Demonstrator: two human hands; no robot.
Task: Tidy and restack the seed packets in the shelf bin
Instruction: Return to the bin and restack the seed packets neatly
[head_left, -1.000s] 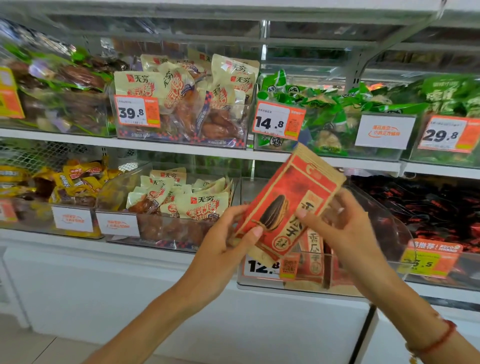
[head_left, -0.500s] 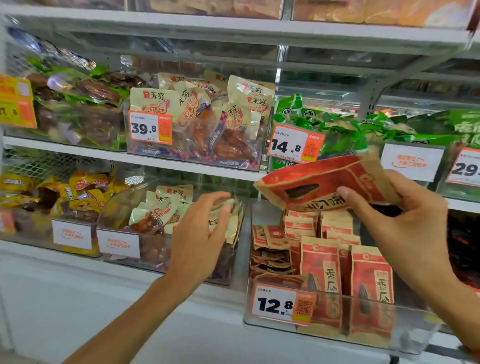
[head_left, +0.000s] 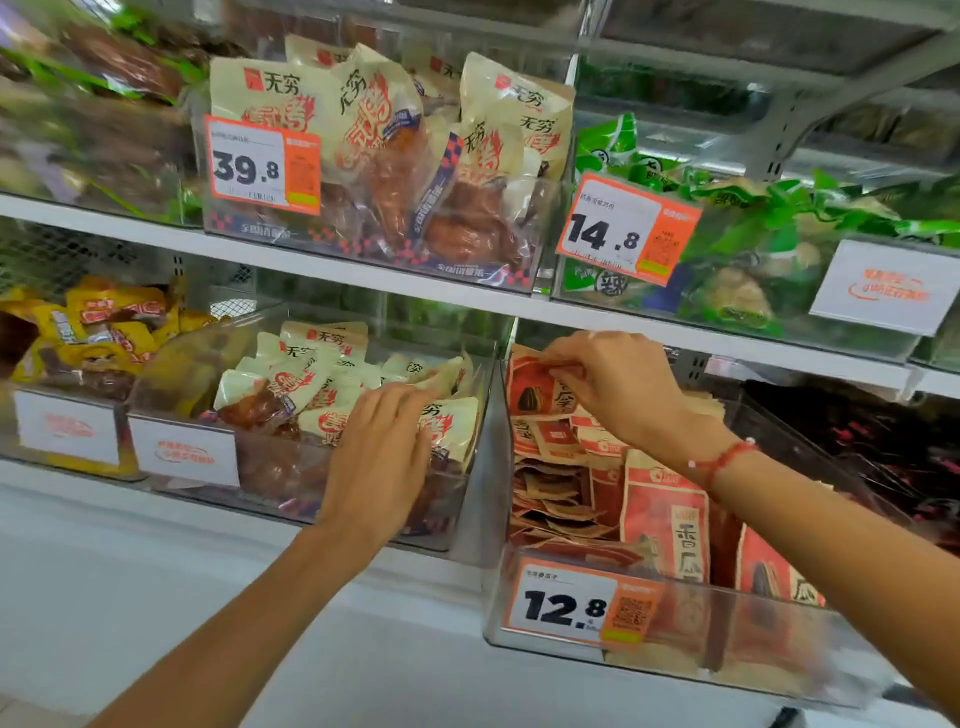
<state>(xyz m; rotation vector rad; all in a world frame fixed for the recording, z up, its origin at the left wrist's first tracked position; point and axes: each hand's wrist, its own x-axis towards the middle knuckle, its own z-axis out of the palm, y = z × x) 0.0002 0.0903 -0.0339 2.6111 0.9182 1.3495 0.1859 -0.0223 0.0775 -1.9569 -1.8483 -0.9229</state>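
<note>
red-and-kraft seed packets (head_left: 665, 514) fill a clear shelf bin (head_left: 753, 660) on the lower shelf, some standing upright at the front, others lying loosely stacked toward the left side and back. the person's right hand (head_left: 618, 389), a red cord bracelet (head_left: 722, 460) at the wrist, reaches into the rear of the bin and pinches the top edge of one seed packet (head_left: 535, 387) between thumb and fingers, holding it tilted above the stack. the left hand (head_left: 376, 457) hovers with fingers relaxed and spread over the neighbouring clear bin (head_left: 291, 467) of cream snack packs (head_left: 317, 395), holding nothing. an orange-and-white price tag (head_left: 582, 605) reading 12.8 is clipped to the seed bin's front wall. on the upper shelf (head_left: 363, 270), tags reading 39.8 (head_left: 262, 163) and 14.8 (head_left: 623, 231) hang on bins of cream and green packages.
</note>
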